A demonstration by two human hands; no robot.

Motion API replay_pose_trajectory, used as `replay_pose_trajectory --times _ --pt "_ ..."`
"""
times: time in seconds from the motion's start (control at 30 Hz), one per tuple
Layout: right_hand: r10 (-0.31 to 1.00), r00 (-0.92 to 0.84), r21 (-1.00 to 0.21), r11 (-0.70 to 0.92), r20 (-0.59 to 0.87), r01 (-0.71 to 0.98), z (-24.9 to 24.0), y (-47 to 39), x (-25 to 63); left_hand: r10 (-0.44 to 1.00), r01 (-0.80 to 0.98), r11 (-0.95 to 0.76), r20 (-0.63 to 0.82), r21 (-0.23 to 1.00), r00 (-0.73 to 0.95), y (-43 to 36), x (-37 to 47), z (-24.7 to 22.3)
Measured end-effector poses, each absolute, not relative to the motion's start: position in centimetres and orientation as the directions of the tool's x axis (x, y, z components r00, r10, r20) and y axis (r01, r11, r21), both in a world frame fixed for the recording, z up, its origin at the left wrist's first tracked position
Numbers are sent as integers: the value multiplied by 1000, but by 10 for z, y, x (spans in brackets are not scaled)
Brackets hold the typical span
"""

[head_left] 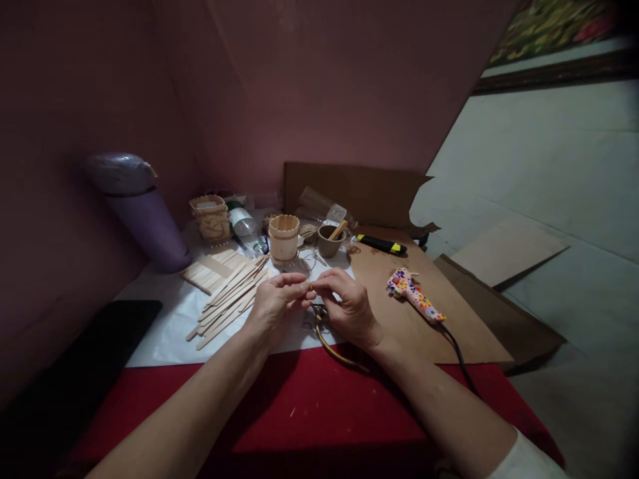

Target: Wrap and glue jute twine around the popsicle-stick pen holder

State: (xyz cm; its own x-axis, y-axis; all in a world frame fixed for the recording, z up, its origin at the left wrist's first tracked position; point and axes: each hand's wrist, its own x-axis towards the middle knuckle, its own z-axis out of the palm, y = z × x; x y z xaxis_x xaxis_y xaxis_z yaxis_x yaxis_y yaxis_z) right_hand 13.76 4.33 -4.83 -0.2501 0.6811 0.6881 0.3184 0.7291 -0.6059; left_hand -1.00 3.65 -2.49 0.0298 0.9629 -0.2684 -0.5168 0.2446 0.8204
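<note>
Hands meet at the centre of the work surface, fingertips together. The left hand [276, 298] and the right hand [346, 305] both pinch a small, thin piece [308, 286] between thumb and forefinger; it is too small to identify, though it looks like a short length of stick or twine. Both pinches are closed on it, one at each end, which steadies the piece from two sides and keeps it raised just above the white paper sheet [164, 319].

The piece's long axis appears to run left to right, from one pinch to the other, roughly level. Which end leads cannot be told.

Directly below the grip, partly hidden by the right hand, lie scissors [322, 326] with a curved yellowish handle. Just left of the grip lies a fan of flat wooden sticks [227, 296], their long axes angled toward the far right, within easy reach of the left hand. Beyond the grip stands a small round stick-built cup [283, 236], upright, with a brown cup [329, 241] beside it. Right of the grip, on brown cardboard [399, 326], a patterned glue gun [414, 296] lies on its side, cord trailing toward the person. A yellow-and-black utility knife [382, 245] lies farther back.
</note>
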Motion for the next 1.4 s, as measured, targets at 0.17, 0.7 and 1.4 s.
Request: replay_pose_trajectory --times 0.17,0.7,1.4 --pt "727 -218 -675 686 651 269 -47 42 136 972 -514 214 -233 831 28 36 -10 -26" --pt "971 -160 -983 165 176 -77 -46 46 131 988 -398 123 -152 909 -40 35 -5 -21" --pt "955 -290 -944 -145 -56 -297 -41 49 138 978 -460 173 -209 871 -28 35 -6 -25"
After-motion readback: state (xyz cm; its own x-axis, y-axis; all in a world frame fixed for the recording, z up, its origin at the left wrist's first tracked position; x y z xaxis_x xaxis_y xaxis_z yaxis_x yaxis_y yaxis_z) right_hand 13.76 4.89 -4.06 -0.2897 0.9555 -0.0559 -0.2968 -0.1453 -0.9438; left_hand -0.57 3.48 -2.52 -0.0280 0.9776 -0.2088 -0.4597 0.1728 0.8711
